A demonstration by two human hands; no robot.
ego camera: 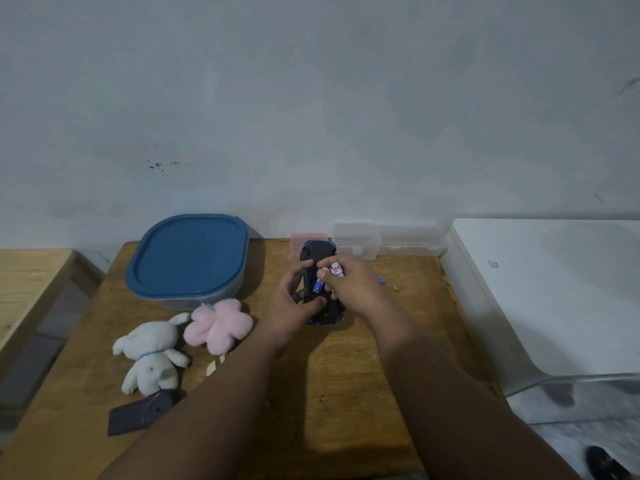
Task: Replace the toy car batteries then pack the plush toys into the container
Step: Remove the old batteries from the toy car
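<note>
Wooden table (346,375); upturned dark toy car (323,271), blue-edged, underside up

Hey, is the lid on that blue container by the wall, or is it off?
On. The blue lid sits flat over the container, covering its top. Whether it is snapped tight, the picture cannot tell.

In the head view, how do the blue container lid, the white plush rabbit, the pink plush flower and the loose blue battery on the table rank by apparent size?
1. Blue container lid, clearly largest.
2. White plush rabbit and pink plush flower: nearly alike; the rabbit lies nearer the camera, so I leave them unranked.
3. Loose blue battery, smallest, partly hidden behind the right hand.
</note>
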